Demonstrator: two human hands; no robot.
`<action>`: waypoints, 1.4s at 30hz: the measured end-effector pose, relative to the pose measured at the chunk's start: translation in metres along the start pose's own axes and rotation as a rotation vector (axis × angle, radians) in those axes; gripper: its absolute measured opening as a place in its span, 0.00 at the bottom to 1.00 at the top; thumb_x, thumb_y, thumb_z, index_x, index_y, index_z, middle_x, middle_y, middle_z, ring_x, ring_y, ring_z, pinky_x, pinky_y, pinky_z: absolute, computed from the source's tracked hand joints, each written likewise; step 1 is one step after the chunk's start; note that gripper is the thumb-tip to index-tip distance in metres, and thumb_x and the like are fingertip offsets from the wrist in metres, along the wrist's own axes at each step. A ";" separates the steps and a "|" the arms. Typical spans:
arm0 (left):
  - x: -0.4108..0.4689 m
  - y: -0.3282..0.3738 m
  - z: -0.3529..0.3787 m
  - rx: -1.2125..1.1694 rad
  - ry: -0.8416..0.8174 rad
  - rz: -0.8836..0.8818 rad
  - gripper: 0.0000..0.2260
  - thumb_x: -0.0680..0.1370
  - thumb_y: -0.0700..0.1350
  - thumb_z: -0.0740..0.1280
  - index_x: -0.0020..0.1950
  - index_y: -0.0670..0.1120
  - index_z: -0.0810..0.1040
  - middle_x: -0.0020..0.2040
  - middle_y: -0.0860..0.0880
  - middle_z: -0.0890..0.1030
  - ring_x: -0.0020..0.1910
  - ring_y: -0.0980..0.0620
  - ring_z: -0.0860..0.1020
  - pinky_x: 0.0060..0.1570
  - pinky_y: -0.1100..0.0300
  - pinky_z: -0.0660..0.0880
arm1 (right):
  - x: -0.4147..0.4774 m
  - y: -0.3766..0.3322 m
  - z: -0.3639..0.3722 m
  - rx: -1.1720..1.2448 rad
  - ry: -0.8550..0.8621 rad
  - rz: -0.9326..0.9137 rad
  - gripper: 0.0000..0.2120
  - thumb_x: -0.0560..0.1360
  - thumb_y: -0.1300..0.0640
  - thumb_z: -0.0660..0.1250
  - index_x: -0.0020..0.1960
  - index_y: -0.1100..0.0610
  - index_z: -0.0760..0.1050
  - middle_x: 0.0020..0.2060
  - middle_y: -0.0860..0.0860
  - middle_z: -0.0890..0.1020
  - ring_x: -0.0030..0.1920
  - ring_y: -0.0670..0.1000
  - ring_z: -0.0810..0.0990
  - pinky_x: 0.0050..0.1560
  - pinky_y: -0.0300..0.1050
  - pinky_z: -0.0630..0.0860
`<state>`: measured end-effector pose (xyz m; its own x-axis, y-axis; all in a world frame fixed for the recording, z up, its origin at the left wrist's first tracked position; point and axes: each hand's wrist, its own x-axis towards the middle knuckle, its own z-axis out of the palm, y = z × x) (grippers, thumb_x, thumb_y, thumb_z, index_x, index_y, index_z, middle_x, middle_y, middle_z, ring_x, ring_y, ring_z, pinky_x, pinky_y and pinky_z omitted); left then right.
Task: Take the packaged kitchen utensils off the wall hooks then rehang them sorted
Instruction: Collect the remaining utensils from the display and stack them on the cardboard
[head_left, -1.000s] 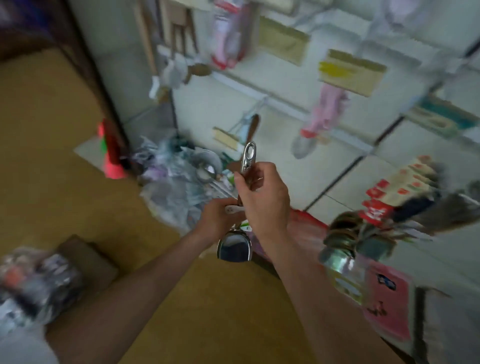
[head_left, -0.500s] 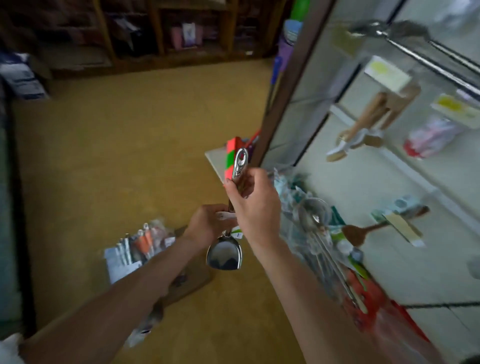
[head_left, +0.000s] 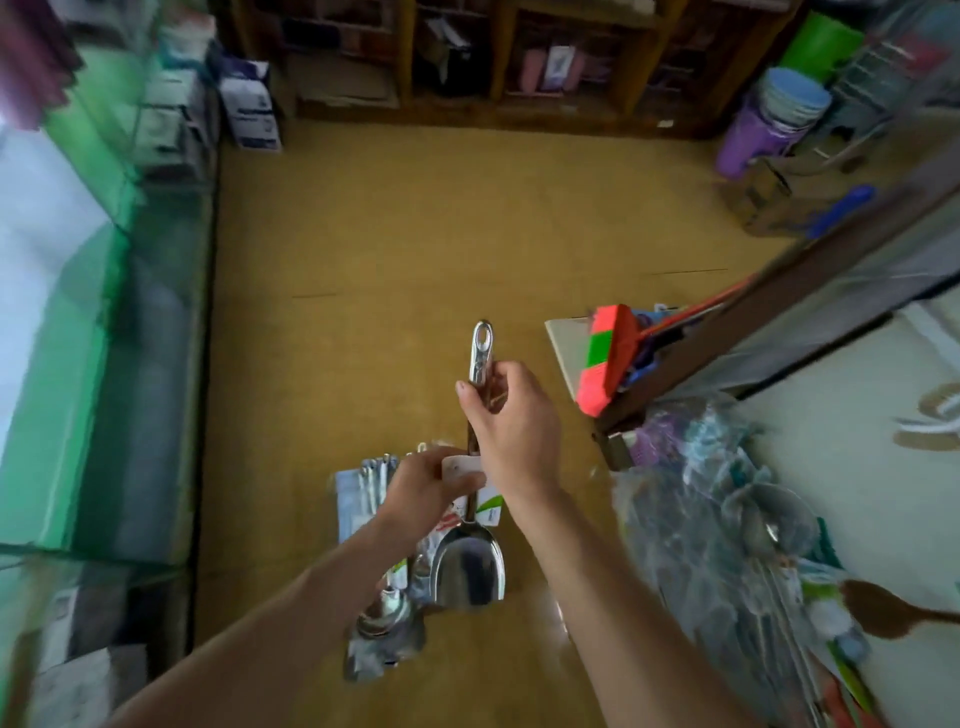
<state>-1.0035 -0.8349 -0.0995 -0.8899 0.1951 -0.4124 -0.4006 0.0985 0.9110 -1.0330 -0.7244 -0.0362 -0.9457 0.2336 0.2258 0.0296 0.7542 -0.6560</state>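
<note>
The right hand (head_left: 511, 421) was closed round the upper handle of a steel scoop (head_left: 470, 566), thumb and fingers curled about it, with the slotted hanging end standing clear above the knuckles and the shiny bowl hanging below the wrist. Just left of and below it, the left hand (head_left: 421, 488) pinched a white card label (head_left: 462, 470) fixed at the scoop's shaft, its fingers bent round the card's edge. The scoop was upright between the two hands, held above the floor and off any hook. Beneath the left hand and forearm, packaged utensils (head_left: 363, 488) lay flat on the ochre floor (head_left: 389, 234), one bag showing a row of metal handles; nearer the left elbow lay another crinkled packet, too blurred to name its contents. To the right of the right forearm sat a heap of clear-bagged utensils (head_left: 727, 519), and past it a wooden spoon (head_left: 883, 616) against the pale wall panel. Beyond the right hand, a pink-and-green brush head (head_left: 605, 358) leaned at a dark wooden frame. Far ahead of both hands ran dark wooden shelving (head_left: 519, 62), with stacked purple buckets (head_left: 753, 135) off to its right. Well to the left of the left arm stood a green-tinted glass counter (head_left: 78, 312).
</note>
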 end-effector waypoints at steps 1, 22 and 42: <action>0.002 -0.011 -0.009 -0.010 0.019 -0.017 0.03 0.74 0.38 0.73 0.46 0.44 0.83 0.28 0.58 0.79 0.27 0.63 0.74 0.30 0.70 0.69 | 0.000 0.001 0.015 -0.004 -0.030 0.002 0.14 0.75 0.45 0.71 0.52 0.55 0.77 0.44 0.49 0.82 0.43 0.51 0.80 0.40 0.46 0.72; 0.111 -0.342 -0.037 -0.136 0.276 -0.469 0.10 0.76 0.44 0.72 0.35 0.45 0.81 0.26 0.57 0.78 0.27 0.58 0.72 0.30 0.62 0.70 | -0.067 0.238 0.360 -0.204 -0.623 0.182 0.16 0.78 0.45 0.68 0.45 0.59 0.75 0.42 0.55 0.81 0.37 0.55 0.77 0.34 0.43 0.64; 0.126 -0.249 -0.084 0.723 0.394 -0.232 0.32 0.81 0.62 0.57 0.80 0.51 0.52 0.81 0.47 0.51 0.79 0.46 0.50 0.77 0.46 0.50 | -0.034 0.224 0.306 -0.251 -0.529 0.051 0.33 0.79 0.36 0.52 0.73 0.58 0.68 0.68 0.58 0.74 0.67 0.61 0.72 0.65 0.59 0.70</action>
<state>-1.0341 -0.9168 -0.3771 -0.8669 -0.2472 -0.4328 -0.4638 0.7183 0.5186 -1.0930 -0.7507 -0.4112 -0.9721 -0.0159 -0.2340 0.0942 0.8873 -0.4516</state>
